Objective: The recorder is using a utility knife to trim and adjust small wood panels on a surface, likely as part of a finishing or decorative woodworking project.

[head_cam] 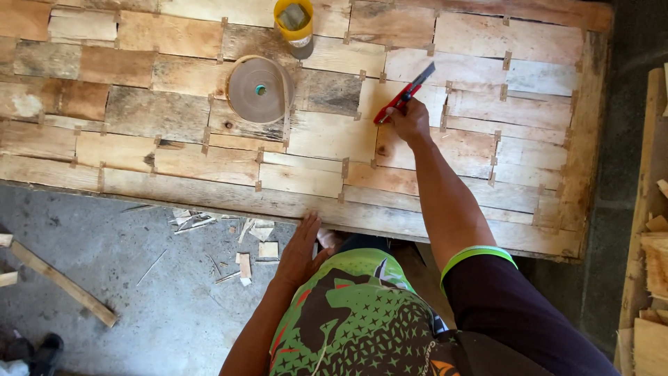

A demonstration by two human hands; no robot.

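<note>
A wide panel of patchwork veneer pieces (174, 111), joined with small strips of brown tape, lies in front of me. My right hand (410, 120) reaches over it and grips a red utility knife (403, 94), blade end pointing up and right. My left hand (303, 247) rests flat with spread fingers on the panel's near edge. A roll of brown paper tape (259, 89) lies flat on the panel, left of the knife. A yellow-rimmed container (294, 24) stands near the far edge.
Wood scraps and offcuts (243, 244) litter the grey concrete floor below the panel's near edge. A wooden slat (62, 284) lies on the floor at left. Stacked wood pieces (654, 278) stand at the right. A dark shoe (42, 351) shows at bottom left.
</note>
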